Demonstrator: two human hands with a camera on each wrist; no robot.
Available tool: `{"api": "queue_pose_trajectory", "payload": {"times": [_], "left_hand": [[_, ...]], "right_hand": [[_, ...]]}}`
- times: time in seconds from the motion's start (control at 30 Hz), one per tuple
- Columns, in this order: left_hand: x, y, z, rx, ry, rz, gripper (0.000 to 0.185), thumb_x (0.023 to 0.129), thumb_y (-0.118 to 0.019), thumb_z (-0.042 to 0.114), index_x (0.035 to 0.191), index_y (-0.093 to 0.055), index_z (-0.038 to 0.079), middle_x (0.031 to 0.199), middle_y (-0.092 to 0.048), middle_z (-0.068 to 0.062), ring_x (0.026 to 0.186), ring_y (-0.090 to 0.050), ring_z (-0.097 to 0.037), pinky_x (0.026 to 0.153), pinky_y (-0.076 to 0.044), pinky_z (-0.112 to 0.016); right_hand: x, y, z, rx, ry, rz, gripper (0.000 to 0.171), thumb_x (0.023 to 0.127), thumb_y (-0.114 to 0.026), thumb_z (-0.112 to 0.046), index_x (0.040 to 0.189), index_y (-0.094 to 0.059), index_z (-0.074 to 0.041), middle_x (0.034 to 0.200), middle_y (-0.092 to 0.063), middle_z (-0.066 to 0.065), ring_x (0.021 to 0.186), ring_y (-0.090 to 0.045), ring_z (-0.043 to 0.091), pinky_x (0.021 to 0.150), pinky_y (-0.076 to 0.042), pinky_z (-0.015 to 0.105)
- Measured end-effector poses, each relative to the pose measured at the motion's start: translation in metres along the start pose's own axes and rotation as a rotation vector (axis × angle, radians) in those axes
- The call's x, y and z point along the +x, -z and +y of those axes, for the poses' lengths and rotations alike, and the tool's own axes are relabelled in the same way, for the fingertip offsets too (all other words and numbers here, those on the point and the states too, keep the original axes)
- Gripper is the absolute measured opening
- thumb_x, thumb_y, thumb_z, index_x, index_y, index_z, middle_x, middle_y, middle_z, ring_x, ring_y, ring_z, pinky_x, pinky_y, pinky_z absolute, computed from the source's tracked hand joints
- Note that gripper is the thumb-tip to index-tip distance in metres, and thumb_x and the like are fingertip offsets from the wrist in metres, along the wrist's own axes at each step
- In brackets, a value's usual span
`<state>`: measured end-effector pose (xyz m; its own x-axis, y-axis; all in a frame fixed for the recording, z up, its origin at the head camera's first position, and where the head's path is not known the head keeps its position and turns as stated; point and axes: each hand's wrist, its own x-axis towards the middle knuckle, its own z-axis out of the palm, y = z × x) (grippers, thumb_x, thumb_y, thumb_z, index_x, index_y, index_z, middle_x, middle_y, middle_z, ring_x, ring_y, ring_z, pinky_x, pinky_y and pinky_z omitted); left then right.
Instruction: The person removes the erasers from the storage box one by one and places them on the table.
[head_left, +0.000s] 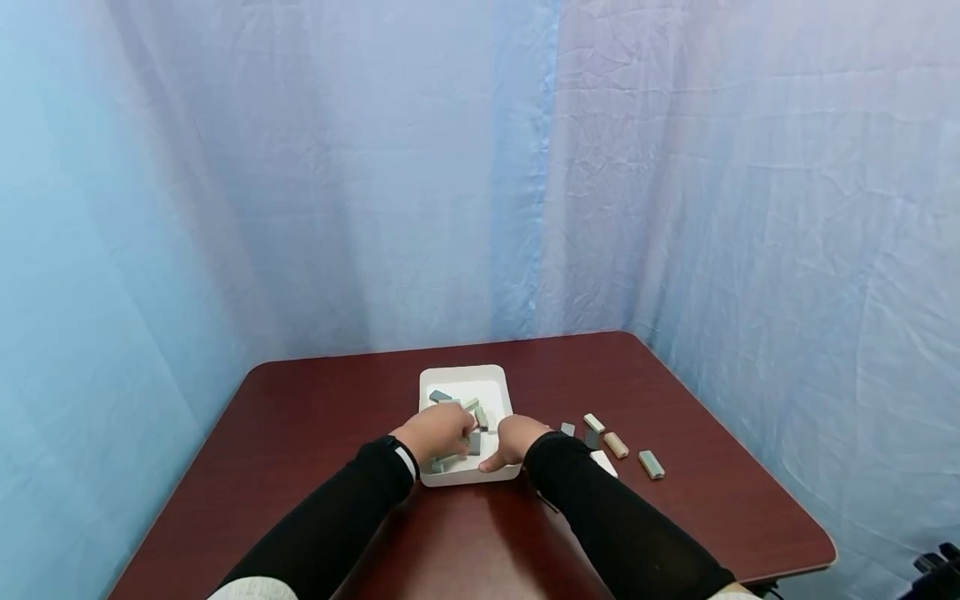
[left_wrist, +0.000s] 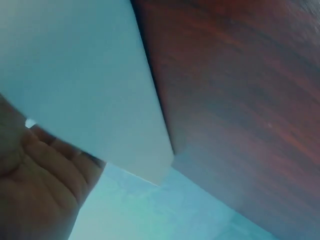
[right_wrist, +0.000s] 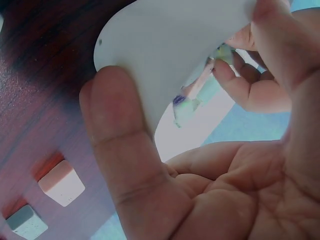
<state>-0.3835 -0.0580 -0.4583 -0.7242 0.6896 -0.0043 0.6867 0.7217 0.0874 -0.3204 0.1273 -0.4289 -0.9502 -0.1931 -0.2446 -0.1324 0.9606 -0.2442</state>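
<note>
White tray (head_left: 480,386), wall gripped by right fingers (right_wrist: 117,112), block (right_wrist: 224,52) between left fingers (right_wrist: 234,86)

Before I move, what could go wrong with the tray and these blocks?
The right hand grips the tray by its rim, so a tug could slide or tip it. The left hand reaches in among the blocks and might knock some about. Loose blocks lie near the right sleeve; an outward sweep might scatter them.
</note>
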Motion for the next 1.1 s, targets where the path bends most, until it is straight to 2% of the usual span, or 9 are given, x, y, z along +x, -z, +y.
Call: {"api": "queue_pose_trajectory", "payload": {"times": [0.17,0.27,0.43,0.57,0.73,0.8,0.9,0.97,1.1], "left_hand": [[0.0,-0.001,0.012,0.025,-0.041,-0.025,0.01,0.089,-0.084,0.015,0.09,-0.077,0.023,0.087,-0.066,0.009,0.076,-0.056,-0.005,0.071,-0.049,-0.025],[-0.001,-0.002,0.018,0.024,-0.057,-0.028,0.016,0.09,-0.079,0.01,0.082,-0.077,0.024,0.079,-0.062,0.012,0.07,-0.051,-0.004,0.066,-0.045,-0.023],[-0.001,-0.002,0.022,-0.006,-0.071,-0.014,0.035,0.085,-0.075,-0.001,0.062,-0.064,0.023,0.058,-0.038,0.013,0.057,-0.03,-0.008,0.054,-0.029,-0.024],[-0.005,0.006,0.023,-0.041,-0.062,0.002,0.048,0.083,-0.073,-0.004,0.055,-0.046,0.024,0.057,-0.021,0.012,0.056,-0.018,-0.009,0.052,-0.022,-0.025],[-0.015,0.024,0.014,-0.046,-0.05,0.075,0.037,0.085,-0.076,0.0,0.059,-0.06,0.022,0.069,-0.041,0.01,0.062,-0.03,-0.007,0.058,-0.032,-0.023],[-0.019,0.03,0.006,-0.042,-0.01,0.115,0.026,0.087,-0.077,0.004,0.068,-0.072,0.02,0.076,-0.052,0.008,0.067,-0.038,-0.007,0.062,-0.038,-0.024],[-0.026,0.039,-0.01,-0.044,0.068,0.145,0.023,0.09,-0.075,0.005,0.07,-0.075,0.018,0.069,-0.049,0.009,0.068,-0.036,-0.009,0.064,-0.037,-0.028],[-0.03,0.042,-0.021,-0.064,0.134,0.138,0.025,0.092,-0.074,0.005,0.069,-0.073,0.016,0.066,-0.042,0.009,0.067,-0.032,-0.012,0.065,-0.034,-0.031],[-0.04,0.041,-0.045,-0.077,0.239,0.115,0.02,0.094,-0.077,0.008,0.075,-0.078,0.015,0.067,-0.056,0.008,0.068,-0.04,-0.011,0.068,-0.042,-0.033]], "right_hand": [[0.0,-0.003,0.001,0.019,-0.009,0.008,0.05,0.086,-0.087,-0.052,0.066,-0.059,-0.016,0.066,-0.037,-0.006,0.067,-0.041,0.015,0.071,-0.04,0.038],[-0.001,-0.005,0.002,0.036,0.001,0.005,0.051,0.086,-0.087,-0.051,0.063,-0.056,-0.017,0.064,-0.035,-0.007,0.063,-0.04,0.015,0.065,-0.038,0.035],[0.0,-0.006,0.004,0.062,0.007,0.008,0.053,0.087,-0.088,-0.048,0.061,-0.053,-0.017,0.061,-0.037,-0.005,0.055,-0.047,0.017,0.058,-0.038,0.033],[-0.004,-0.003,0.001,0.065,0.0,0.009,0.051,0.087,-0.087,-0.048,0.063,-0.057,-0.015,0.061,-0.043,-0.003,0.054,-0.052,0.019,0.058,-0.04,0.033],[-0.003,-0.005,0.0,0.073,-0.01,0.001,0.045,0.087,-0.088,-0.047,0.07,-0.066,-0.012,0.064,-0.052,-0.001,0.056,-0.056,0.02,0.059,-0.043,0.032],[0.0,-0.008,0.003,0.069,-0.018,0.001,0.043,0.087,-0.088,-0.048,0.073,-0.068,-0.012,0.066,-0.054,-0.001,0.058,-0.056,0.02,0.061,-0.044,0.033],[0.002,-0.007,0.003,0.053,-0.024,0.008,0.042,0.086,-0.088,-0.049,0.08,-0.072,-0.011,0.071,-0.057,-0.001,0.064,-0.056,0.019,0.067,-0.046,0.035],[0.001,-0.005,0.001,0.05,-0.024,0.016,0.041,0.086,-0.088,-0.049,0.086,-0.074,-0.01,0.076,-0.062,-0.001,0.07,-0.057,0.019,0.072,-0.048,0.036],[-0.005,0.0,-0.004,0.056,-0.023,0.021,0.041,0.086,-0.089,-0.046,0.093,-0.077,-0.008,0.084,-0.067,0.001,0.076,-0.058,0.019,0.078,-0.051,0.039]]}}
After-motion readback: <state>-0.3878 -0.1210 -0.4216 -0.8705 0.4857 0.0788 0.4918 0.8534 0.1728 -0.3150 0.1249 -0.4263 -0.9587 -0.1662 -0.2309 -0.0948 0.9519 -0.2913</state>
